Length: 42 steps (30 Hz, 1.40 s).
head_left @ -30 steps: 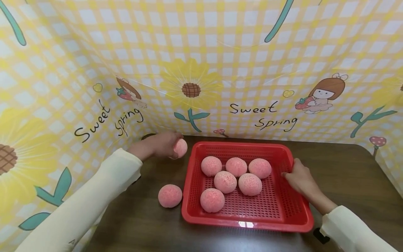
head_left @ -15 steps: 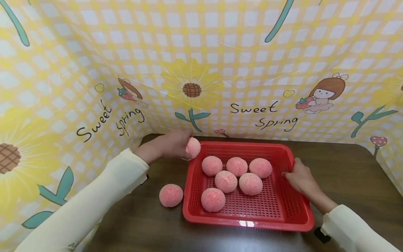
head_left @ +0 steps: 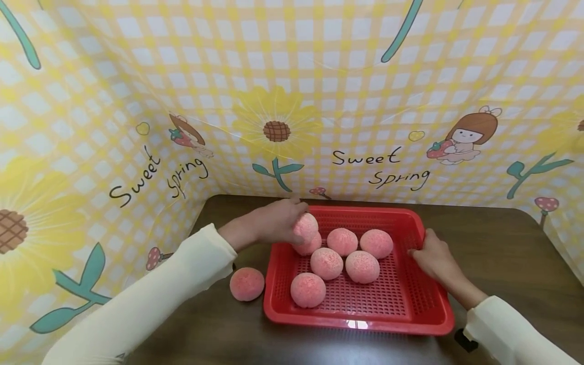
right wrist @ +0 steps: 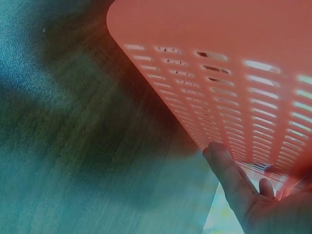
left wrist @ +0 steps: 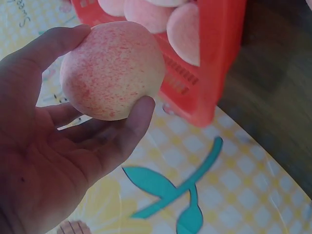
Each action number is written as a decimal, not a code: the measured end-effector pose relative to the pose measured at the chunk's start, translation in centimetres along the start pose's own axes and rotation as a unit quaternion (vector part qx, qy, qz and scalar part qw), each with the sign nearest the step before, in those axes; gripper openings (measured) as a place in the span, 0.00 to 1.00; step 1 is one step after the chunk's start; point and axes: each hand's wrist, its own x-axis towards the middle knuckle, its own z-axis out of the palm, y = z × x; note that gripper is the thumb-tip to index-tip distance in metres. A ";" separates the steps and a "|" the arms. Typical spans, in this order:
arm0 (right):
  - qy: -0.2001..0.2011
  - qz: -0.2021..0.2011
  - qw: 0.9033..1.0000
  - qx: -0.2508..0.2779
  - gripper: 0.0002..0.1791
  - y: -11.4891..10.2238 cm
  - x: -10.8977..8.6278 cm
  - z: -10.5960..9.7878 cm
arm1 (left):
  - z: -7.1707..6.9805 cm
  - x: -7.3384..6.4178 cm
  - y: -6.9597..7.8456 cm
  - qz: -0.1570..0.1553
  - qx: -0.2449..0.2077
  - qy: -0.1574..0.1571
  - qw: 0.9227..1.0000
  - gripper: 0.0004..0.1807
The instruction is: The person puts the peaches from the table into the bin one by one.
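My left hand (head_left: 276,221) grips a pink, speckled peach (left wrist: 112,70) between thumb and curled fingers. In the head view this peach is over the back left of a red perforated plastic basket (head_left: 388,326), overlapping another peach (head_left: 310,247) inside. Several more peaches (head_left: 343,242) lie on the basket floor, mostly toward the back and left. My right hand (head_left: 435,258) holds the basket's right side, the thumb over the rim. In the right wrist view, fingers show beside the slotted outer wall (right wrist: 219,29). One peach (head_left: 247,284) lies on the table left of the basket.
The dark wooden table (head_left: 497,253) carries the basket. A yellow checked cloth (head_left: 356,86) with flower prints stands as a wall behind and on the left. Bare basket floor (head_left: 365,304) shows at the front right.
My left hand has carried its peach rightward from beside the basket, across the left rim, to over the back left corner. The right hand and the basket have stayed put.
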 end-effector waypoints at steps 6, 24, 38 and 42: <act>-0.007 0.004 1.000 0.006 0.25 0.0 0.0 0.1 | 1.0 0.5 1.7 0.024 -0.040 0.008 0.999 0.25; -0.004 -0.002 1.000 0.003 0.25 0.0 0.0 0.0 | 3.2 1.5 6.2 0.060 -0.021 -0.041 0.997 0.34; -0.004 0.001 1.000 0.003 0.25 0.0 0.0 0.0 | 5.7 1.6 8.2 0.085 -0.006 -0.047 0.995 0.38; -0.008 0.007 1.000 0.008 0.26 -0.1 0.0 0.0 | 6.4 1.6 8.3 0.094 0.003 -0.041 0.995 0.36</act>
